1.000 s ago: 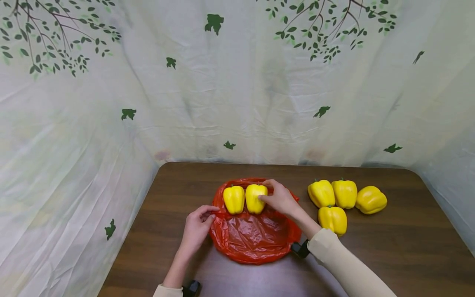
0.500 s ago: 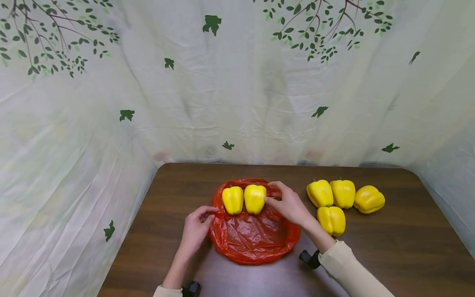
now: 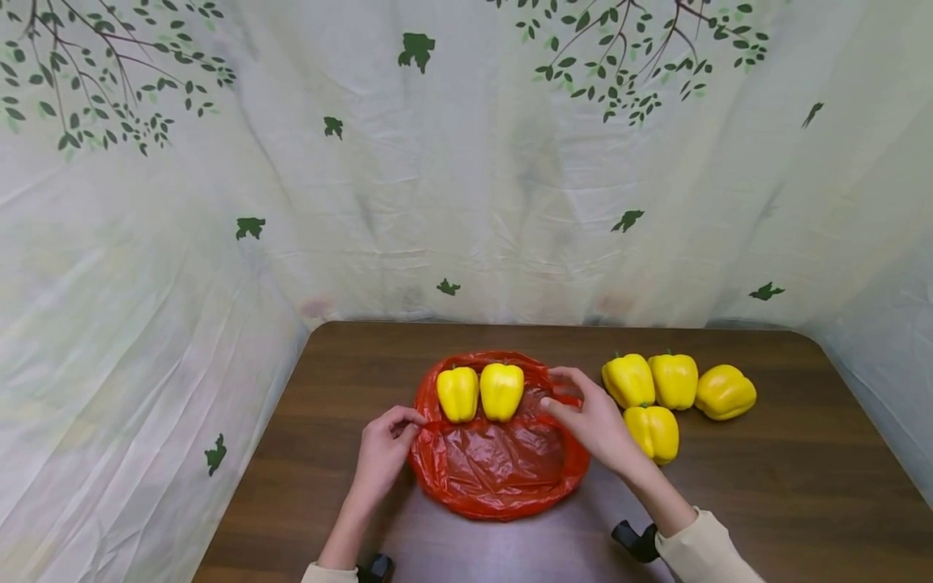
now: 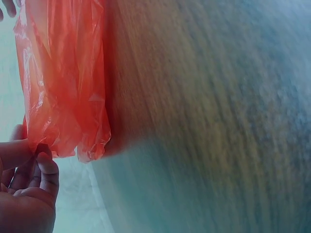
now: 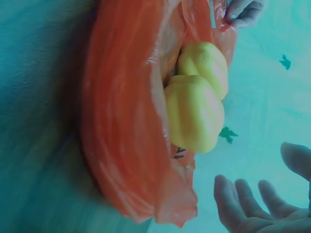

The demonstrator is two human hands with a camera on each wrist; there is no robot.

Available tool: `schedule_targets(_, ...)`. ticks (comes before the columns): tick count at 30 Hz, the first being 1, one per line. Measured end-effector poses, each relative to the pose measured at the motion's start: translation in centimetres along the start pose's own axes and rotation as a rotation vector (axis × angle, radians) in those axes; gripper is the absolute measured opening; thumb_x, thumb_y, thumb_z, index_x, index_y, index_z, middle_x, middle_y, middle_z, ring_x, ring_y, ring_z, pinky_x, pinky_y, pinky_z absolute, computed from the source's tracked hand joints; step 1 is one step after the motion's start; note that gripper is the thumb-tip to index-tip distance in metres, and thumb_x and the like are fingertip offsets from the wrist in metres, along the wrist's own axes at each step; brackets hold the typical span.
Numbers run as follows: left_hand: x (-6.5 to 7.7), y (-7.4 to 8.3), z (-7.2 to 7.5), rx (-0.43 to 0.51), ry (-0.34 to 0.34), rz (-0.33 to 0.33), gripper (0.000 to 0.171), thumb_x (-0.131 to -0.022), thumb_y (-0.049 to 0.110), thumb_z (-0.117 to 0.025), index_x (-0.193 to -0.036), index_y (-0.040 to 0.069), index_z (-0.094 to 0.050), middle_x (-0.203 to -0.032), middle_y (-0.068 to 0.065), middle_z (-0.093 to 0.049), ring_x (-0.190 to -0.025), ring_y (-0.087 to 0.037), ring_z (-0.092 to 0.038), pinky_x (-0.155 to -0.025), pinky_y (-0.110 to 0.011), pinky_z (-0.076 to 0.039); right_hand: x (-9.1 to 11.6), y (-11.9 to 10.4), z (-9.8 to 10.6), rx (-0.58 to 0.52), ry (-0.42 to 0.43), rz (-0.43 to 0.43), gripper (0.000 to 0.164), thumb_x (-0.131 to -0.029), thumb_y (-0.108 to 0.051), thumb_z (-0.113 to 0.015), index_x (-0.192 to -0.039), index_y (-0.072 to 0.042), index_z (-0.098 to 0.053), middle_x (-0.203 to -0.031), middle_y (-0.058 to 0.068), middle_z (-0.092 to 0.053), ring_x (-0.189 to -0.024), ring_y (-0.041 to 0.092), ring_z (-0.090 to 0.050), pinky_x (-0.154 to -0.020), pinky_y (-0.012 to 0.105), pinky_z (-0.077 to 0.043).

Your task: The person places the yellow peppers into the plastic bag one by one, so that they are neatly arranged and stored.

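A red plastic bag (image 3: 503,470) lies spread open on the table, its rim forming a round wall. Two yellow bell peppers (image 3: 457,394) stand side by side at the back of it. My left hand (image 3: 384,453) pinches the bag's left rim between thumb and fingers, as the left wrist view also shows. Over the bag's right edge is my right hand (image 3: 594,417), its fingers spread and holding nothing. In the right wrist view that hand (image 5: 262,204) is apart from the bell peppers (image 5: 194,114).
To the right of the bag, several more yellow bell peppers (image 3: 652,433) are grouped on the brown wooden table (image 3: 787,470). A pale curtain (image 3: 496,202) printed with leaves hangs behind the table and along its sides.
My right hand has let go of the right-hand bell pepper in the bag and drawn back to the right. The left hand stays at the bag's rim.
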State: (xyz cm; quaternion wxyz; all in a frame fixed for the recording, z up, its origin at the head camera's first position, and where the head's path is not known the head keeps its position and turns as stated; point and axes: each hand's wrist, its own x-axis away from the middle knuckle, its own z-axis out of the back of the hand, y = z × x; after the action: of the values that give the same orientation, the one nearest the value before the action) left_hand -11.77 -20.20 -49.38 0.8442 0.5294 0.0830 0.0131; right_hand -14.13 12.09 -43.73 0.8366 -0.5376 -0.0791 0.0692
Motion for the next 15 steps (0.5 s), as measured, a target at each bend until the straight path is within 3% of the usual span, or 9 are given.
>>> schedule_targets(9, 0.1, -0.1, 0.2, 0.001, -0.003, 0.003, 0.021, -0.09, -0.007, -0.063, -0.09, 0.01, -0.074, -0.09, -0.004, -0.069, -0.077, -0.021, -0.06, -0.07, -0.024, -0.054, 2.1, 1.1, 0.9, -0.042, 0.041, 0.024, 0.053, -0.093, -0.029, -0.07, -0.137, -0.009, -0.049, -0.136, 0.016, -0.054, -0.123, 0.035, -0.053, -0.096, 0.047, -0.048)
schedule_targets(15, 0.1, -0.2, 0.3, 0.021, 0.004, 0.02, 0.021, -0.09, -0.007, -0.063, -0.091, 0.01, -0.074, -0.091, -0.006, -0.069, -0.077, -0.022, -0.061, -0.068, -0.024, -0.055, 3.2, 1.9, 2.0, -0.008, 0.057, 0.019, 0.054, -0.093, -0.029, -0.07, -0.138, -0.008, -0.049, -0.136, 0.015, -0.055, -0.123, 0.034, -0.054, -0.094, 0.046, -0.049)
